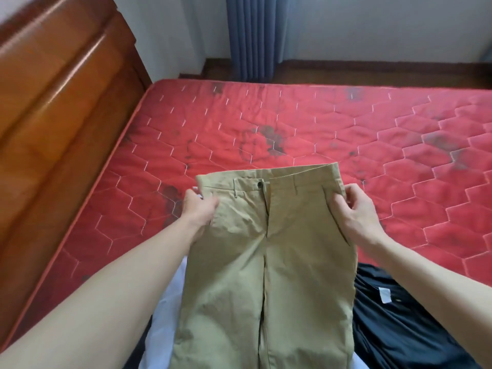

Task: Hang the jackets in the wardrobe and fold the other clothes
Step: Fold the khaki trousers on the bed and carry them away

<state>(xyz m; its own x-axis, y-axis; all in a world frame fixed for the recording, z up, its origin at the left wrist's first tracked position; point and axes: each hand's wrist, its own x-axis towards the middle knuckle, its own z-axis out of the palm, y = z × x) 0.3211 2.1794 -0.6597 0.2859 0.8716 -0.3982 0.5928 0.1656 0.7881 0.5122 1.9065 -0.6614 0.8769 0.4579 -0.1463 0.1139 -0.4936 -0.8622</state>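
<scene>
Khaki cotton fills the lower centre of the frame: a pair of trousers (266, 262), front side up, legs running off the bottom edge and waistband toward the middle; beneath them at lower left lies a white garment (170, 286), and at lower right a dark garment (394, 323) with a small white label showing; whether either is a jacket I cannot tell. The step in hand looks like the folding of the trousers, at its start, since they are spread at full width and not yet doubled; I judge the next move calls for laying one leg over the other along the fly line, then smoothing the cloth flat before folding the length.

Both hands hold the trousers just under the waistband; the left hand (198, 209), left of centre, has its fingers (210, 202) curled onto the hip edge with the thumb over the cloth, pinching it; the right hand (356, 209), right of centre, pinches the opposite edge beside the slant pocket, fingers (339, 205) bent and closed on the fabric.

Further up, the red quilted mattress (346, 123) carries everything; a wooden headboard (53, 102) rises at upper left; a blue curtain (253, 35) hangs against the pale wall at top centre.
</scene>
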